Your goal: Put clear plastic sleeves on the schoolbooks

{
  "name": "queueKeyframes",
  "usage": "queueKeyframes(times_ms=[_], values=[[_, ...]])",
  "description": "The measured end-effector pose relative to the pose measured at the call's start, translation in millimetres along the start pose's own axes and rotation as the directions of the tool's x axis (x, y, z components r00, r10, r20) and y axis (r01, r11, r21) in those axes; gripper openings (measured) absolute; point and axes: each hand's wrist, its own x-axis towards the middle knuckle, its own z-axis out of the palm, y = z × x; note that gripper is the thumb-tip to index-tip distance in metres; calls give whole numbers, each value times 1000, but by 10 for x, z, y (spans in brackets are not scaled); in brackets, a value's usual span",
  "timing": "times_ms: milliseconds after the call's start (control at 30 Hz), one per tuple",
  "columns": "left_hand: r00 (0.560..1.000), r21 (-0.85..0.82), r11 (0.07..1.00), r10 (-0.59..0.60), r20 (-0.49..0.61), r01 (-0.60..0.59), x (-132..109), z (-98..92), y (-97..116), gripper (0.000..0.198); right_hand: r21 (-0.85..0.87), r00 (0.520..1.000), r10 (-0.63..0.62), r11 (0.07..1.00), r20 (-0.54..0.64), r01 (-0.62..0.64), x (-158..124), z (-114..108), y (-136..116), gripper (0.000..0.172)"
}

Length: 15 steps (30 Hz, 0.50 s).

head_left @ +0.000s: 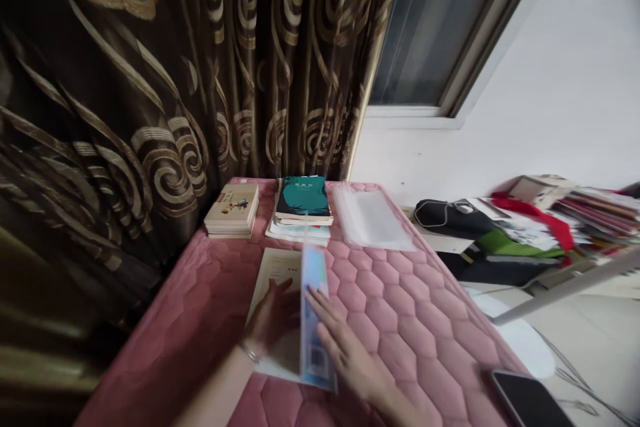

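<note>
A book lies open on the pink quilted surface before me, its cream page [274, 270] flat and its light-blue cover [315, 267] standing nearly upright. A clear plastic edge sticks up beyond the top of that cover. My left hand [270, 317], fingers apart and partly blurred, is over the cream page on the inner side of the cover. Against the outer blue face, the stretched fingers of my right hand [345, 347] lie flat. A bracelet [250, 352] circles my left wrist.
Behind the book are a stack of beige books [233, 210], a pile topped by a teal book [305, 197], and clear plastic sheets [373, 217]. A phone [530, 400] lies at the near right. Cluttered shelving [520, 267] and a patterned curtain [250, 80] border the surface.
</note>
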Motion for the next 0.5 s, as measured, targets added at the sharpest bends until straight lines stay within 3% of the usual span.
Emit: queueKeyframes(times_ms=[100,200,333,500], values=[[999,-51,998,-39,28,40,-148,-100,239,81,-328,989,-26,942,146,73,98,210,8,54],[997,-56,998,-40,-63,36,-270,-247,452,72,-487,983,-8,868,185,99,120,325,91,54],[985,-4,996,-90,-145,90,-316,-361,578,60,-528,987,-26,843,156,106,149,358,138,55],[991,143,987,94,-98,-80,-390,-186,511,47,-505,994,-70,857,83,102,240,380,35,57]])
